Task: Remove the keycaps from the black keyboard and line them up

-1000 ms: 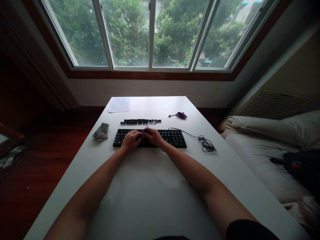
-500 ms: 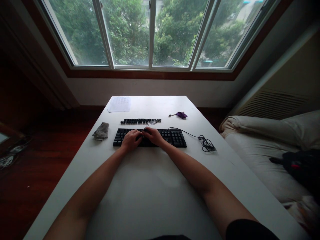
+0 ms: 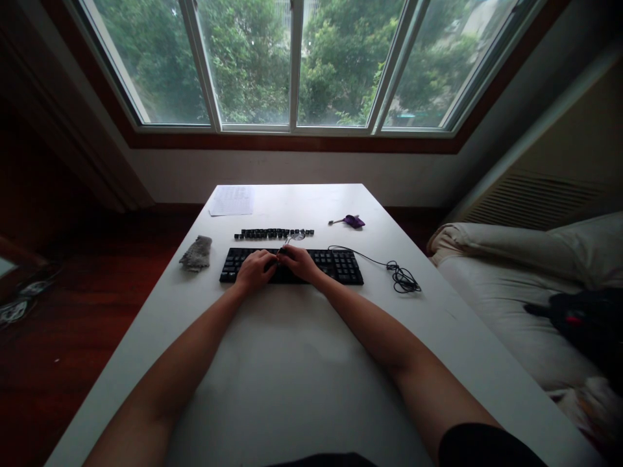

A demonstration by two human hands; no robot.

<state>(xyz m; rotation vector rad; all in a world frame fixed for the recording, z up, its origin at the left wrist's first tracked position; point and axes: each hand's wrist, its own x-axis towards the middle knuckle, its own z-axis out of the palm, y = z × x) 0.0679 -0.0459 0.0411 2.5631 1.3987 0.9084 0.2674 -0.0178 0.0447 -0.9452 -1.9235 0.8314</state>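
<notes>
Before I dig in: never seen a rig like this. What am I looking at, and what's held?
No machine: a person works bare-handed, filmed from a head-worn camera looking forward and down. The left hand and right hand are close together over a black keyboard on a white table. A thin wire tool, perhaps a keycap puller, shows by the right fingers; whether it's held is too small to tell. Beyond the keyboard lie loose keycaps, paper and a purple scoop-like item; left, a grey cloth; right, a bundled cable.
</notes>
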